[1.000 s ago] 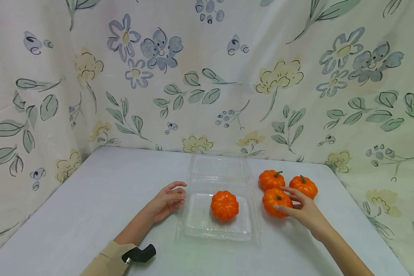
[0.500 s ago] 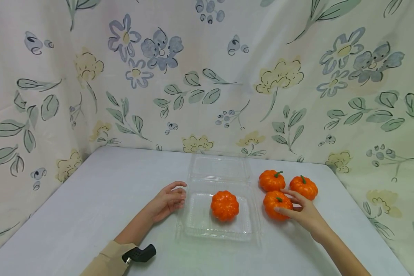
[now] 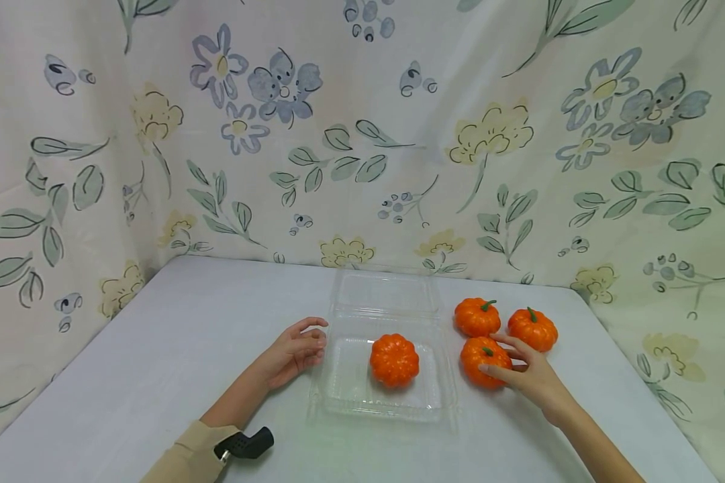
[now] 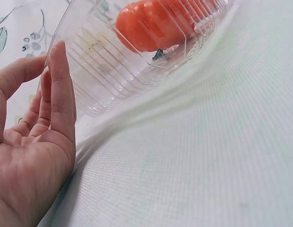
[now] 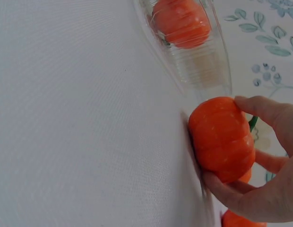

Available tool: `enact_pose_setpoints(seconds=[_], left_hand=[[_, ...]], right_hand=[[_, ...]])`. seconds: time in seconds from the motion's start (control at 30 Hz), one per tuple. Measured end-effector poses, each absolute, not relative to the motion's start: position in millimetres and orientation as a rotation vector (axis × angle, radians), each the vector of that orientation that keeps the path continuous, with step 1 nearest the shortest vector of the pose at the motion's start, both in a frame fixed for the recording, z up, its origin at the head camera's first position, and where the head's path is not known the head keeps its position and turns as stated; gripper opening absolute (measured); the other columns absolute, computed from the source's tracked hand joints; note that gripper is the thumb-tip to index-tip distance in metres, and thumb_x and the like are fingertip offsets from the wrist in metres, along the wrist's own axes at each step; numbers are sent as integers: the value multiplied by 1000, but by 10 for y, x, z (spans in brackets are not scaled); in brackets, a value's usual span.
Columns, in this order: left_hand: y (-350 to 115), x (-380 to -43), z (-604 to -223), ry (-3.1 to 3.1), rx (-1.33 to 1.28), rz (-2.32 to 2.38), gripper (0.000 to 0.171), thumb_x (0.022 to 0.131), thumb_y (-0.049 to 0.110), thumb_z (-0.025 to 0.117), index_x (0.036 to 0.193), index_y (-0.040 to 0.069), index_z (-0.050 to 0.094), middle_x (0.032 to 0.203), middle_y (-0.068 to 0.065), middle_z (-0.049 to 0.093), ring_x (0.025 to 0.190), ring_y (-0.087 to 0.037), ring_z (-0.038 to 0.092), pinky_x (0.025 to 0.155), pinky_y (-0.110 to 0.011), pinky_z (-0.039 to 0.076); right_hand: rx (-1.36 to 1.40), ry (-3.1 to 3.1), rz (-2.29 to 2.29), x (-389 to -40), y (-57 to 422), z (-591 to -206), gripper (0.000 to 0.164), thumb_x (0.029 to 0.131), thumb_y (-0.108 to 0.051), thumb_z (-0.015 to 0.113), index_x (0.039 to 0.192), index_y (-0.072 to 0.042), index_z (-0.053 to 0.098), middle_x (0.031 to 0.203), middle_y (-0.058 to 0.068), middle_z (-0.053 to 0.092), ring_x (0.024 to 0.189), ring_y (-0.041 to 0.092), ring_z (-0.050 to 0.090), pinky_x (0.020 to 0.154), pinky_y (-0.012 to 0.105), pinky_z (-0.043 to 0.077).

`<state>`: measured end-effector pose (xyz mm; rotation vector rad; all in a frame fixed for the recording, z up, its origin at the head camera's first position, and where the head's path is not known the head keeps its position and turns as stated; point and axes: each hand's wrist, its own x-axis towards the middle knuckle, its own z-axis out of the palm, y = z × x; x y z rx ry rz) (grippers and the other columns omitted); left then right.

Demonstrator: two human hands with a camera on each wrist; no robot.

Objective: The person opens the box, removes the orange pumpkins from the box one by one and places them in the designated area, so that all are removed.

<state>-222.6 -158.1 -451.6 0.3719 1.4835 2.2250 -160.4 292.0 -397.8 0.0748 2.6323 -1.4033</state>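
On the right, my right hand (image 3: 533, 377) grips an orange toy pumpkin (image 3: 476, 362) with a green stem. In the right wrist view, thumb and fingers curl round this pumpkin (image 5: 219, 135), close over the white table. My left hand (image 3: 293, 355) is at the left edge of a clear plastic clamshell box (image 3: 344, 399), whose lid (image 3: 387, 292) lies open towards the back. In the left wrist view, thumb and fingers of this hand (image 4: 38, 142) pinch the box's rim. Another pumpkin (image 3: 394, 361) sits stem-down inside the box.
Two more pumpkins stand behind the right hand: one at the back left (image 3: 477, 317), one at the back right (image 3: 532, 329). A floral curtain (image 3: 362, 221) hangs behind the white table (image 3: 217, 295). A black device (image 3: 244, 444) is strapped at the left sleeve.
My right hand has drawn its pumpkin slightly towards me, away from the two behind. The left hand and the box have stayed in place.
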Motion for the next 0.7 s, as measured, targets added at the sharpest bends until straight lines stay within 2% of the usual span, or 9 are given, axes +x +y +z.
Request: enact_pose_setpoints(seconds=[0.27,0.7], left_hand=[[-1586,-2230,-4518,1487,360,2221,28,104,-4,52,126,12,51,94,4,61,76,-6,65,71,-17,59],[-1578,-2226,-4509,1470,360,2230,29,103,-6,52,126,12,51,94,4,61,76,-6,66,71,-17,59]], right_hand=[[65,2642,-1398,-1608,2919,-3989,72,97,-31,77,155,-6,45,156,32,40,123,43,61,89,37,59],[61,2683,-1354,-1616,2918,-4016,74,96,-31,79,156,-7,44,154,31,43,116,37,63,84,32,58]])
